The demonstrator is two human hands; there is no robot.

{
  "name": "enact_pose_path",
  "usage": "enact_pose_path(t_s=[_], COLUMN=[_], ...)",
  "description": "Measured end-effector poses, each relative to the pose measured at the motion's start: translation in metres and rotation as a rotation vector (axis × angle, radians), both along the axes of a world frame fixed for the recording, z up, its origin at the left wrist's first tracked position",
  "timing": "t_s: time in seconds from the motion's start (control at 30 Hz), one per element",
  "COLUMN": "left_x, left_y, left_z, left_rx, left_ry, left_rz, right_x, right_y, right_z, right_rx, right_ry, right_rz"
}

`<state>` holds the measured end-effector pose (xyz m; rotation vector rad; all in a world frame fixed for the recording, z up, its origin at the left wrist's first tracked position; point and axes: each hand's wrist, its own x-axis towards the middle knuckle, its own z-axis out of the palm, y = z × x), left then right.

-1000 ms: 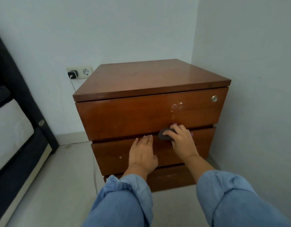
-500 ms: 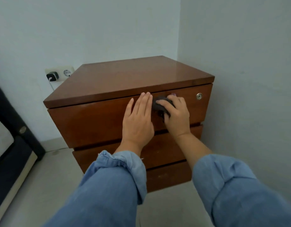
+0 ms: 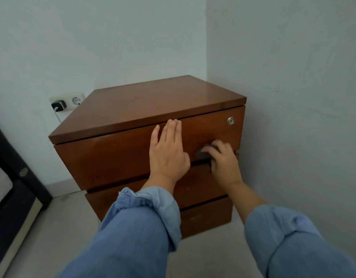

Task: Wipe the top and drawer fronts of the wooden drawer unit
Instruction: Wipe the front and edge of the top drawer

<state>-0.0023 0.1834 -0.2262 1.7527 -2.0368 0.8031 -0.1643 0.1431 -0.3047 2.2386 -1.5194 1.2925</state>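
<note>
Fingers (image 3: 174, 131) of the left hand (image 3: 167, 155) lie flat and spread on the top drawer front (image 3: 116, 157) of the wooden drawer unit (image 3: 149, 105), their tips reaching up to the edge of its top. Just to the right of it, the right hand (image 3: 223, 161) has its fingers curled tight around a dark cloth (image 3: 203, 153), pressing it against the lower edge of that same drawer front, above the gap to the middle drawer (image 3: 195, 189). All three drawers are closed, so nothing of their contents shows. A small round lock (image 3: 230, 121) sits near the upper right corner of the top drawer. Half a second ago the cloth was higher up, about the middle of that front and right beside the left hand; now it has slid down and to the right, and the two hands are apart. The left hand has crept a little upward. Left of the unit, a wall socket (image 3: 67, 100) holds a black plug (image 3: 58, 106).
</note>
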Motion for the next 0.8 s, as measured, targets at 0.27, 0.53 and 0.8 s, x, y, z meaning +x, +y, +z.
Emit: enact_pose_path(t_s=[0.27,0.53,0.8], left_x=[-0.034,-0.036,-0.043], left_y=[-0.019,-0.024,-0.016], left_z=[-0.002,-0.011,0.003], left_rx=[0.001,0.007,0.015], left_ry=[0.001,0.026,0.058], left_rz=[-0.06,-0.058,-0.053], right_x=[-0.012,-0.027,-0.047], right_y=[-0.032,-0.024,-0.017], right_z=[0.068,-0.029,0.033], right_rx=[-0.247,0.138,-0.027], right_ry=[-0.106,-0.086,-0.25], right_rz=[-0.054,-0.085,-0.138])
